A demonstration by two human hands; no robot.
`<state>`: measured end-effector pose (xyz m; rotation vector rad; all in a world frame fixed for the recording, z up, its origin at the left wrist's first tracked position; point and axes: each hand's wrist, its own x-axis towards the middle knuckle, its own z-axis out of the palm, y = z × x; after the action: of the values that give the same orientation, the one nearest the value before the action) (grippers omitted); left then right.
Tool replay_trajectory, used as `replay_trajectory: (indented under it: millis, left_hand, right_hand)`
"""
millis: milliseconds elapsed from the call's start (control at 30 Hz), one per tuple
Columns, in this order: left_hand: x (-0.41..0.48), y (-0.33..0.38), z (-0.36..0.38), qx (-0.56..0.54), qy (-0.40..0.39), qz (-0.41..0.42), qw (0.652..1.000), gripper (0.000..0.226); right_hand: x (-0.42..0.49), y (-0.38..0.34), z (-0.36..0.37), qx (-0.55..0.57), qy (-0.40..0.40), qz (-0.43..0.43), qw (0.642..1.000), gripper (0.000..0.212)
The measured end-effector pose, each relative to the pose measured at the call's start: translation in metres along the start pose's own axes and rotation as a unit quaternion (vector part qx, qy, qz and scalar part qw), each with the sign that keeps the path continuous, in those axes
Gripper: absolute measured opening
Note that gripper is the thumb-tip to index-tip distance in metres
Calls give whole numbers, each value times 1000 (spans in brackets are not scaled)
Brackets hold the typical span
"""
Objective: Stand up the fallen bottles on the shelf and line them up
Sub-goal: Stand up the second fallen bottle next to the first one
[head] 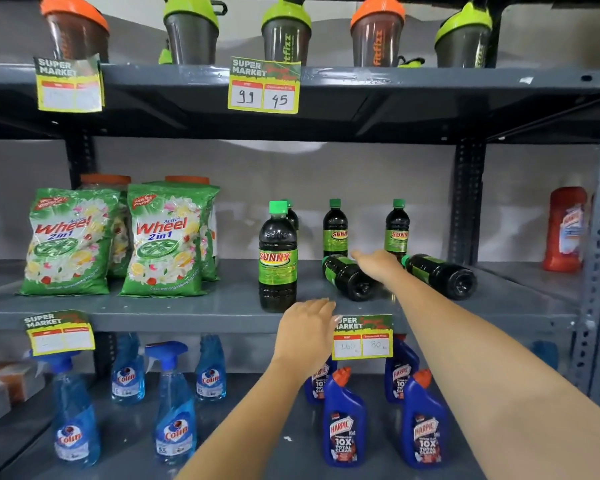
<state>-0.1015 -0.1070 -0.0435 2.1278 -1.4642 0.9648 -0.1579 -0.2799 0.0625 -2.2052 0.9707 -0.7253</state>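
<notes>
We see the middle shelf running across the centre of the frame, with 2 fallen Sunny bottles lying on their sides right of centre: the nearer fallen bottle and the farther fallen bottle, both with their bases turned toward us. The right hand reaches in over the nearer fallen bottle, its grip spread flat with fingers extended; we cannot tell whether it touches the bottle. The left hand hovers at the shelf's front edge, just below and right of the front upright bottle, its grip loosely spread and holding nothing. Behind, 2 more upright bottles stand near the back, and another peeks from behind the front one. Detergent bags fill the left of the shelf.
</notes>
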Motion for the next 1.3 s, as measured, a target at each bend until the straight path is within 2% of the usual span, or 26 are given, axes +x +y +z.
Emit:
replay_trajectory:
  millis: [100, 233, 333, 400, 500, 600, 700, 800, 967, 1033, 1100, 1167, 1200, 1300]
  left_hand:
    - [-1, -1, 6, 13, 6, -9, 1000, 37]
    - [1, -3, 8, 14, 15, -11, 1000, 39]
    - [-1, -2, 8, 15, 25, -17, 999, 40]
    - [-2, 0, 6, 13, 26, -19, 999, 45]
    - [-2, 3, 4, 13, 32, -17, 999, 49]
    - [-4, 3, 6, 17, 36, -18, 999, 47]
    - [-4, 2, 7, 24, 36, -24, 999, 45]
    - [-3, 3, 8, 20, 36, -29, 999, 45]
    - [-4, 2, 7, 19, 34, -36, 999, 43]
    - [-4, 3, 7, 16, 35, -36, 999, 42]
    - [-5, 4, 7, 15, 37, -37, 999, 43]
    - [-4, 3, 8, 11, 39, -40, 998, 43]
    - [-4, 3, 8, 11, 41, -42, 998, 43]
    - [-5, 4, 8, 10, 46, -42, 998, 45]
  right_hand:
    - [3, -8, 4, 17, -60, 29, 998, 83]
    - [9, -15, 10, 19, -111, 51, 992, 82]
    - [19, -9, 16, 83, -76, 56, 992, 81]
    - [19, -1, 21, 109, -21, 41, 993, 74]
    - [18, 10, 26, 79, 62, -3, 995, 65]
    - [19, 14, 29, 66, 96, -63, 991, 56]
    - [21, 18, 32, 64, 98, -97, 988, 64]
    - [23, 18, 33, 46, 67, -122, 989, 73]
    - [20, 16, 37, 63, 69, -122, 988, 74]
    - [22, 14, 37, 91, 51, -114, 988, 81]
    - [25, 7, 32, 170, 9, -107, 980, 92]
    - [27, 1, 27, 223, -30, -100, 969, 89]
    - [26, 0, 27, 214, -35, -101, 971, 85]
    - [23, 3, 29, 132, 16, -105, 985, 77]
